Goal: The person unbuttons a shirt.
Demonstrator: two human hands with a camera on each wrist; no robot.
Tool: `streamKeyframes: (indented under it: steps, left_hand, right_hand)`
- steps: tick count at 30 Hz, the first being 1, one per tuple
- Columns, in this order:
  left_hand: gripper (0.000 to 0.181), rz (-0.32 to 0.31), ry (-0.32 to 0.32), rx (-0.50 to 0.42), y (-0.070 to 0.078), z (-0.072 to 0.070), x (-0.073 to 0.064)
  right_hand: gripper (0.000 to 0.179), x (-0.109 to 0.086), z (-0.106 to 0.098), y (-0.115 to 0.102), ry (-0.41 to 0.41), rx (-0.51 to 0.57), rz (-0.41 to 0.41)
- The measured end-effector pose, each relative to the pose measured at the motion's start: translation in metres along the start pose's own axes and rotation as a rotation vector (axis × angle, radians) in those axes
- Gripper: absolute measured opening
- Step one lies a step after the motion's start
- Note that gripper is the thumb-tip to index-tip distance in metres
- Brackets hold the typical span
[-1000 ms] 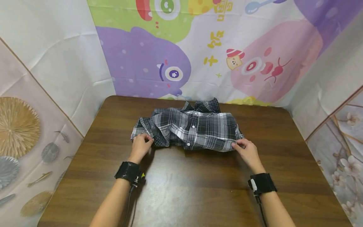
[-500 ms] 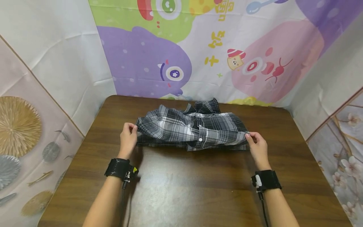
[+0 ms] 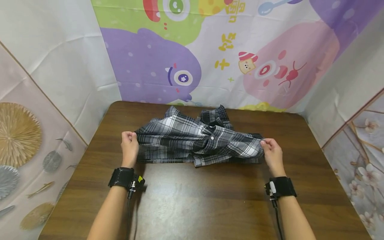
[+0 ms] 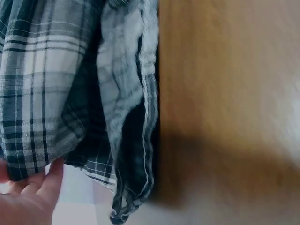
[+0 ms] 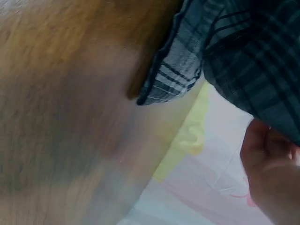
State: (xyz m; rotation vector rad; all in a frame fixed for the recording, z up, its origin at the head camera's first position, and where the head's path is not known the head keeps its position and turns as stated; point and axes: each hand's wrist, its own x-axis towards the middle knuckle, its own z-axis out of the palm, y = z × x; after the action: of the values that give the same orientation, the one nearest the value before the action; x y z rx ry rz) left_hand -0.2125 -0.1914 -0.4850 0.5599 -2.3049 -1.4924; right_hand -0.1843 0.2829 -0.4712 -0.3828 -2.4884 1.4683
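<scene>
- The shirt [image 3: 180,128] is being held stretched sideways between the two hands, with its middle lying a little beyond the line joining them.
- By the left hand [image 3: 130,150], one end of the upper layer [image 3: 240,144] is being pinched between curled fingers and thumb, with little gap showing.
- By the right hand [image 3: 272,154], the opposite end is being gripped in the same way, thumb uppermost.
- Compared with a second ago, the hands are being held wider apart, the left one having been carried farther outward; the bunching beside it is being drawn out into a long sweep of cloth.
- A broader strip of the lower layer [image 3: 162,155] is now being exposed on the wearer's side, so the shirt is apparently being opened out and made less crumpled, though folds are still being left midway between the hands, around the button [image 3: 212,137].
- Beyond the hands, a crumpled piece [image 3: 214,116] is being left standing; whether it is a collar or a cuff cannot be told.
- Under the hands, the shirt is being carried partly by the surface [image 3: 192,203].
- Some of the left fingertips are being hidden behind cloth, even in the left wrist view.
- In the right wrist view, the right hand is being cut off by the frame edge, and the cloth above it is being lost in shadow.
</scene>
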Motion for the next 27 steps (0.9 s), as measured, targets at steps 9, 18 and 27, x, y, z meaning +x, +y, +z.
streamKeyframes:
  steps: [9,18,27]
  left_hand:
    - [0.04,-0.033,-0.283,0.168,-0.005,-0.012,-0.001]
    - [0.049,0.266,-0.358,0.195,0.026,0.01,-0.006]
    - [0.073,0.229,-0.642,0.457,0.049,0.037,0.001]
  right_hand:
    - [0.045,-0.008,-0.009,0.009,-0.183,-0.053,0.001]
    - [0.045,0.012,0.0,0.008,-0.363,-0.198,-0.028]
    - [0.05,0.031,0.019,-0.001,-0.64,-0.15,0.058]
